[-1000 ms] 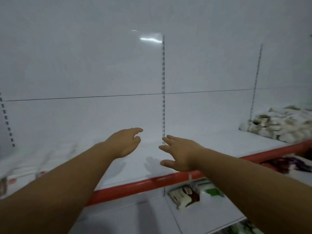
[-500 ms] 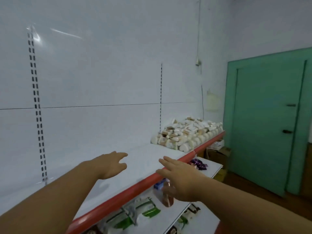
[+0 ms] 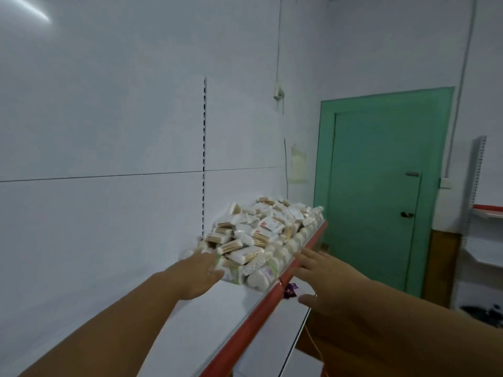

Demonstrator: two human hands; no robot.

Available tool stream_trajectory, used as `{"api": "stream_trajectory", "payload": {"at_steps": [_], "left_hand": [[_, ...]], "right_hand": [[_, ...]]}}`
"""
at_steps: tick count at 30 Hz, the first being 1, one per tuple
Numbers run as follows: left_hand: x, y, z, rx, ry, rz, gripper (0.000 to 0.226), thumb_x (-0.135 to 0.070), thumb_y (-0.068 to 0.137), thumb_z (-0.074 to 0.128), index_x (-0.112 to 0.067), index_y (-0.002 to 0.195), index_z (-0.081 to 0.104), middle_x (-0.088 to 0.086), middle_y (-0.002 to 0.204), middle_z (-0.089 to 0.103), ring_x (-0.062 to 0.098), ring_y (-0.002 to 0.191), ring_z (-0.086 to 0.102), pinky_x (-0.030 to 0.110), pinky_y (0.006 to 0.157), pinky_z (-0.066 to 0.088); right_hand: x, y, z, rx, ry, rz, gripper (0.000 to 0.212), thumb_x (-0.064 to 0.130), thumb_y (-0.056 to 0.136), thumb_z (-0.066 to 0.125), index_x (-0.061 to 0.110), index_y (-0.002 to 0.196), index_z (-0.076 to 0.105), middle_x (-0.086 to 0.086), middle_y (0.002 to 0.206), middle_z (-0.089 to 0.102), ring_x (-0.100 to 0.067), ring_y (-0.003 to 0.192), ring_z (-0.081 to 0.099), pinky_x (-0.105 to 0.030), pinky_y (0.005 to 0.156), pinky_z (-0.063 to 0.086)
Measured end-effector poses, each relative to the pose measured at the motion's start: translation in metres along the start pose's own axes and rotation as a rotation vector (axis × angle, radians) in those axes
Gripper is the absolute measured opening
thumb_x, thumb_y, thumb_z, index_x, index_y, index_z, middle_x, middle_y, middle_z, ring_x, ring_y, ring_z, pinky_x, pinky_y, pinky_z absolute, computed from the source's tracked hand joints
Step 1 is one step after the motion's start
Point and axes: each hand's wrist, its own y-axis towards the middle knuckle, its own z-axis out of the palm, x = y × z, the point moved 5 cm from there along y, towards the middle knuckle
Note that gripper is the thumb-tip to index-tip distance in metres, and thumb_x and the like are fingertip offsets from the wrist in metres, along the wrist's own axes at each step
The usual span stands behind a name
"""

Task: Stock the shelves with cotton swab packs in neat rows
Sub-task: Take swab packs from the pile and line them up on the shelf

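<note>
Fingers (image 3: 211,270) of the left hand (image 3: 196,276) are stretched out straight and a little apart, holding nothing. Their tips are at the near edge of the heap of cotton swab packs (image 3: 261,235); blur hides whether they touch it. On the right hand (image 3: 324,284) the fingers (image 3: 307,257) are also straight and spread, with the thumb held out below, and they grip nothing. They hover just off the red front edge (image 3: 261,314) of the shelf (image 3: 217,317), beside the heap's front corner.

The packs lie just ahead of both sets of fingertips, in a loose, jumbled pile with no rows, filling the far end of the white shelf up to the back panel. The shelf below the left palm is bare white.

Under the right fingers a lower shelf (image 3: 283,336) carries a small purple wrapper (image 3: 290,289). Beyond the right fingertips stands a green door (image 3: 381,186), with another shelving unit (image 3: 487,210) further right.
</note>
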Motion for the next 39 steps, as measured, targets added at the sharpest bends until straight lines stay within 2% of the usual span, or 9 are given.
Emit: {"api": "stream_trajectory", "payload": {"at_steps": [5,12,16,20,28,32,34,37,39], "left_hand": [[-0.013,0.080,0.002,0.060,-0.084,0.040,0.046,-0.048,0.100,0.038,-0.025,0.138,0.047,0.001,0.145,0.046,0.019,0.128,0.046,0.036,0.107,0.038],[-0.033,0.172,0.011,0.038,0.123,-0.046,0.062,-0.059,0.097,0.033,-0.028,0.150,0.028,-0.002,0.160,0.018,0.018,0.144,0.024,0.034,0.117,0.021],[-0.048,0.226,-0.009,0.017,0.172,-0.148,0.065,-0.060,0.097,0.026,-0.025,0.151,0.025,0.001,0.158,0.027,0.018,0.143,0.028,0.031,0.114,0.021],[-0.083,0.267,-0.007,-0.080,0.151,-0.115,0.061,-0.058,0.097,0.027,-0.027,0.149,0.030,-0.001,0.156,0.032,0.017,0.140,0.033,0.029,0.111,0.024],[-0.117,0.334,0.004,0.115,0.377,-0.061,0.056,-0.056,0.094,0.042,-0.032,0.144,0.037,-0.006,0.148,0.043,0.013,0.129,0.045,0.025,0.100,0.034],[-0.116,0.381,-0.008,0.095,0.359,-0.047,0.055,-0.056,0.093,0.046,-0.033,0.143,0.039,-0.006,0.139,0.051,0.012,0.121,0.050,0.026,0.100,0.038],[-0.110,0.407,-0.008,0.083,0.311,-0.043,0.055,-0.057,0.092,0.047,-0.034,0.141,0.040,-0.007,0.135,0.053,0.011,0.114,0.052,0.026,0.096,0.039],[-0.107,0.440,-0.002,0.055,0.270,-0.012,0.046,-0.053,0.093,0.048,-0.031,0.134,0.048,-0.008,0.124,0.059,0.008,0.098,0.051,0.023,0.086,0.039],[-0.107,0.459,-0.004,-0.020,0.287,0.032,0.033,-0.048,0.094,0.050,-0.030,0.120,0.057,-0.007,0.118,0.058,0.010,0.102,0.052,0.024,0.086,0.040]], "right_hand": [[-0.052,0.048,0.002,-0.035,0.000,0.023,0.065,0.055,0.095,0.038,0.027,0.151,0.021,-0.006,0.160,0.009,-0.024,0.147,-0.004,-0.044,0.118,0.000],[-0.148,0.108,0.030,-0.031,0.132,0.029,0.062,0.047,0.093,0.049,0.029,0.148,0.028,-0.002,0.157,0.021,-0.021,0.144,0.017,-0.048,0.115,0.023],[-0.219,0.131,0.053,-0.062,0.172,0.049,0.055,0.046,0.091,0.050,0.033,0.143,0.036,0.001,0.151,0.032,-0.021,0.138,0.029,-0.045,0.112,0.029],[-0.278,0.152,0.082,-0.089,0.266,0.069,0.052,0.049,0.092,0.046,0.033,0.140,0.038,0.003,0.144,0.039,-0.019,0.134,0.035,-0.041,0.110,0.032],[-0.324,0.212,0.134,-0.203,0.366,0.136,0.038,0.039,0.088,0.056,0.029,0.125,0.055,0.006,0.126,0.057,-0.013,0.113,0.051,-0.031,0.100,0.042],[-0.331,0.267,0.153,-0.278,0.353,0.048,0.051,0.040,0.087,0.057,0.028,0.135,0.046,0.005,0.138,0.046,-0.014,0.126,0.040,-0.029,0.108,0.030],[-0.328,0.297,0.157,-0.290,0.337,-0.026,0.067,0.043,0.086,0.060,0.026,0.144,0.033,0.002,0.150,0.033,-0.016,0.137,0.028,-0.026,0.113,0.013],[-0.325,0.338,0.158,-0.252,0.227,-0.162,0.085,0.050,0.087,0.059,0.026,0.152,0.010,0.001,0.161,0.005,-0.015,0.147,-0.001,-0.028,0.108,-0.012],[-0.322,0.356,0.153,-0.258,0.172,-0.230,0.080,0.049,0.085,0.060,0.024,0.150,0.020,-0.002,0.158,0.019,-0.018,0.146,0.006,-0.030,0.107,-0.021]]}}
